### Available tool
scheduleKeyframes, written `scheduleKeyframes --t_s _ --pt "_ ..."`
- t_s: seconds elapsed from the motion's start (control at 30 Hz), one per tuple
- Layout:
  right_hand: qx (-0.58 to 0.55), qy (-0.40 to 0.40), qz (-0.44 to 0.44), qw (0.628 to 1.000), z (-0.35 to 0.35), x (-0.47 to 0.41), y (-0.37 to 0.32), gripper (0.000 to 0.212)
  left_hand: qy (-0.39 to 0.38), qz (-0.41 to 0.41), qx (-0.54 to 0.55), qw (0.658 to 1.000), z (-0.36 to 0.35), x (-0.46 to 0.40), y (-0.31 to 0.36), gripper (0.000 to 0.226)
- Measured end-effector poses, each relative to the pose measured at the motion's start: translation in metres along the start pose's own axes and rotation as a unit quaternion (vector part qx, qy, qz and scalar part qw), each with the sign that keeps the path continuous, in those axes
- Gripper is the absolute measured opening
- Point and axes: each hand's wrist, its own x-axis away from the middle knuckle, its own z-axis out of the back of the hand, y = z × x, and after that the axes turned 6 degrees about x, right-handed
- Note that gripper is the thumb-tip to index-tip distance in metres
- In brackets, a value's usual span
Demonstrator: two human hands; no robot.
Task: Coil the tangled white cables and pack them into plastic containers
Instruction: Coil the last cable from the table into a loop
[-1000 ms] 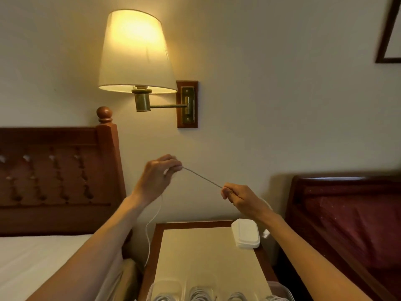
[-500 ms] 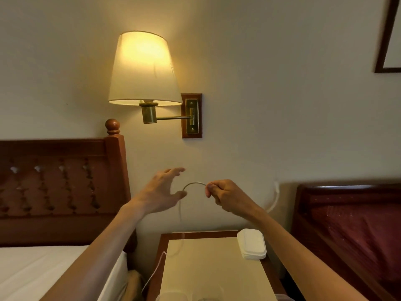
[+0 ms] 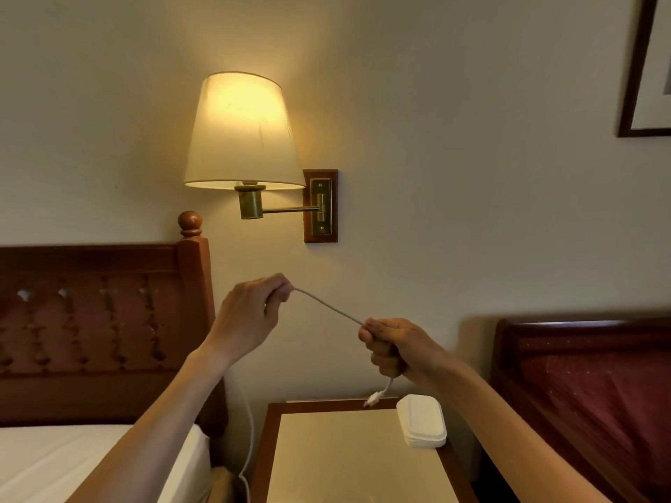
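My left hand (image 3: 250,317) pinches the cable (image 3: 328,306) at the fingertips, raised in front of the wall. My right hand (image 3: 397,352) is fisted around the same cable, lower and to the right, so a short stretch runs taut between them. A plug end (image 3: 374,398) dangles below my right fist, just above the nightstand (image 3: 326,451). The rest of the cable drops from my left hand down between the bed (image 3: 54,462) and nightstand. A stack of white lids (image 3: 423,426) sits at the nightstand's far right corner. A lit lamp (image 3: 241,130) hangs on the wall above.
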Motion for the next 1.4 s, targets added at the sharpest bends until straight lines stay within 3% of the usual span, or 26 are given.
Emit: scheduleKeyframes --t_s 0.13,0.33,0.43,0.57,0.63,0.7,0.8,0.9,0.97,1.1,1.2,1.4 --pt "-0.078 -0.027 -0.021 0.996 0.001 0.011 -0.011 0.042 0.047 0.009 0.001 0.999 0.004 -0.001 -0.01 0.024" --pt "-0.155 -0.067 -0.026 0.985 0.013 0.022 -0.036 0.036 0.045 0.039 0.021 0.998 -0.008 0.013 -0.025 0.022" --pt "-0.244 -0.023 -0.004 0.969 0.017 0.023 -0.055 0.031 -0.007 0.066 0.108 0.992 -0.019 0.029 -0.027 0.021" --pt "-0.315 0.063 0.045 0.946 0.03 0.016 -0.073 0.032 -0.06 0.16 0.235 0.957 -0.039 0.066 -0.025 0.028" --pt "-0.293 0.078 0.053 0.951 0.033 0.012 -0.075 0.031 -0.083 0.184 0.221 0.954 -0.044 0.079 -0.017 0.025" --pt "-0.229 0.084 0.056 0.968 0.03 0.007 -0.073 0.029 -0.17 0.193 0.18 0.949 -0.041 0.077 0.003 0.029" --pt "-0.068 0.098 0.066 0.991 0.014 0.0 -0.066 0.033 -0.378 0.167 0.141 0.9 -0.025 0.053 0.05 0.041" --pt "0.072 0.086 0.065 0.992 -0.006 -0.004 -0.056 0.035 -0.43 0.134 0.213 0.867 -0.002 0.027 0.086 0.042" --pt "0.126 0.064 0.068 0.988 -0.016 -0.006 -0.051 0.036 -0.395 0.099 0.251 0.878 0.011 0.015 0.096 0.041" --pt "0.141 0.041 0.089 0.985 -0.024 -0.006 -0.049 0.039 -0.211 0.029 0.212 0.954 0.021 -0.003 0.089 0.033" --pt "0.062 0.01 0.086 0.994 -0.026 -0.005 -0.049 0.044 -0.104 0.005 0.158 0.982 0.018 -0.011 0.084 0.031" --pt "-0.162 -0.105 0.099 0.976 -0.039 0.0 -0.042 0.039 0.03 -0.007 0.126 0.991 0.007 -0.022 0.075 0.031"
